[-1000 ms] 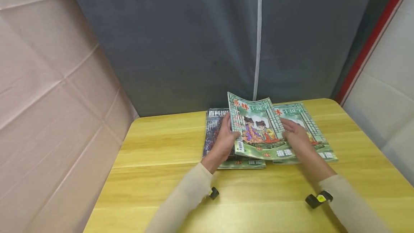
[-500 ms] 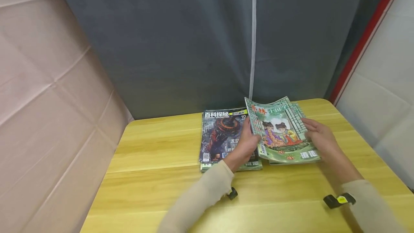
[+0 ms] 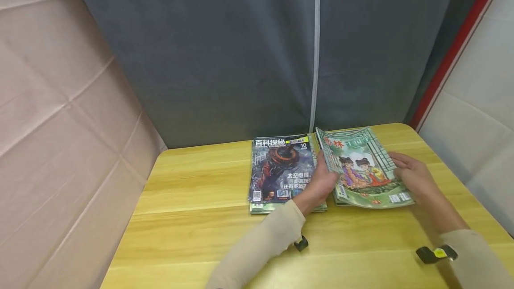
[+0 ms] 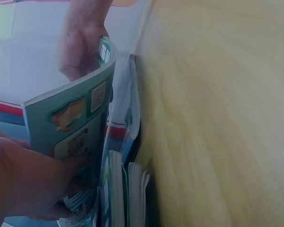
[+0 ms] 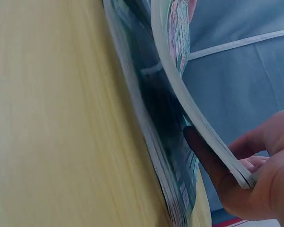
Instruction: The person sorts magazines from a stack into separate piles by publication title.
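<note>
Both hands hold a green magazine [image 3: 367, 164] with two cartoon children on its cover. My left hand [image 3: 323, 181] grips its left edge, and my right hand [image 3: 415, 175] pinches the right edge. In the right wrist view, fingers [image 5: 206, 156] pass beneath the bent magazine [image 5: 194, 111], close over a lower magazine [image 5: 149, 127] lying on the table. The left wrist view shows the held magazine's back cover [image 4: 68, 113] curving upward, with the left hand [image 4: 31, 177] near and the right hand [image 4: 80, 54] beyond it.
Left of the held magazine lies a stack topped by a dark science magazine [image 3: 279, 168], with a green magazine [image 3: 263, 208] showing beneath. The yellow wooden table [image 3: 192, 217] meets a grey curtain [image 3: 225, 79] at the back. Pale cloth hangs at both sides.
Both hands have carried the green magazine rightward and lowered it over the magazine on the right. The dark science magazine's cover, partly covered before, now shows almost fully.
</note>
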Demonstrator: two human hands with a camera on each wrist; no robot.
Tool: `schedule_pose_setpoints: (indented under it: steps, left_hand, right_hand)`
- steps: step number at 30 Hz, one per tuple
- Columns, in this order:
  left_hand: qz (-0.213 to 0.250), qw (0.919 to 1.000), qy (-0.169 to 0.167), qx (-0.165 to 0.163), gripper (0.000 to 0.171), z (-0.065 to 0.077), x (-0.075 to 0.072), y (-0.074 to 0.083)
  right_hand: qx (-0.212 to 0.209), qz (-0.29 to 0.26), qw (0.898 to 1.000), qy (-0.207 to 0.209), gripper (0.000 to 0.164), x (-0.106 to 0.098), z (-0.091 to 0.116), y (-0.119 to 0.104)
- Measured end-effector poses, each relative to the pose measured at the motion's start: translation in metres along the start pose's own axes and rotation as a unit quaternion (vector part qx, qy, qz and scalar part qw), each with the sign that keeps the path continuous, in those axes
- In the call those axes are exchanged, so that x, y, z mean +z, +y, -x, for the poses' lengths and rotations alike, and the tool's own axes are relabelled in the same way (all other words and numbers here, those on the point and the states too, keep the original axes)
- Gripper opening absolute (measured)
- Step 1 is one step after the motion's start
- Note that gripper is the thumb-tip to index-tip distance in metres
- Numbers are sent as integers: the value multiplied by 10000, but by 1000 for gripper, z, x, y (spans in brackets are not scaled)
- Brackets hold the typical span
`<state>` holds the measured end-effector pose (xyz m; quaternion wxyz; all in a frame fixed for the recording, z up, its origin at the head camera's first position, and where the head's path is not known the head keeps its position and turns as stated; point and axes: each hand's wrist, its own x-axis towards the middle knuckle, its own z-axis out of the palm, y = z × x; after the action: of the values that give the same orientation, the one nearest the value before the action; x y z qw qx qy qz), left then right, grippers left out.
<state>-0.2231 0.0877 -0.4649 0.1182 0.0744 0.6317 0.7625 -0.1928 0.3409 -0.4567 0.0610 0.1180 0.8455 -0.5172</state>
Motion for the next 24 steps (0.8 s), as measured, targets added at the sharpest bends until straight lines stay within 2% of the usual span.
schedule_pose_setpoints:
  steps: [7, 13, 17, 20, 24]
  left_hand:
    - [-234, 9984, -249, -449, 96, 4, 3, -2]
    - [-376, 9948, -176, -935, 101, 6, 0, 1]
    - [-793, 9879, -137, -1324, 98, 7, -5, 4]
    - [-1004, 9844, -75, -1443, 97, 8, -6, 6]
    - [-1050, 9836, 28, -1464, 95, 10, -4, 10]
  right_hand:
    - [-283, 468, 9985, -97, 64, -7, -3, 7]
    - [-272, 642, 9975, -130, 66, -10, -5, 11]
    - [-300, 680, 9971, -188, 67, -12, -5, 13]
    - [-306, 708, 9968, -197, 68, -13, -4, 14]
    - [-349, 829, 9958, -178, 68, -13, -3, 15]
